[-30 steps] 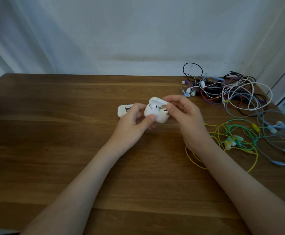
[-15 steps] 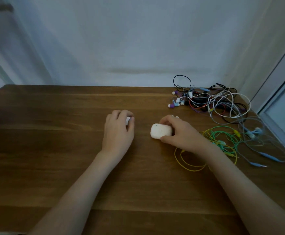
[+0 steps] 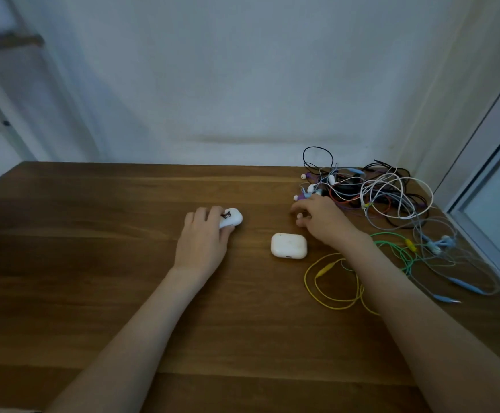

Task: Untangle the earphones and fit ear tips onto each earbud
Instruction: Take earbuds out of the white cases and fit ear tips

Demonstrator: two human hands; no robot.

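We find the left grip closed on a small white plastic case with a dark sticker. The fingers curl over its left end, and the case sits low on the brown wooden desk. The right grip lies palm down with fingers curled and a small white piece at the fingertips. We cannot tell whether that piece is pinched or merely touched. A rounded white closed charging case rests flat on the desk just beside the right wrist. The tangled heap of multicoloured wired earphones lies immediately beyond the right grip, at the desk's far right. Yellow cable loops and green cable loops run beneath the right forearm, with pale blue earphones beside them.
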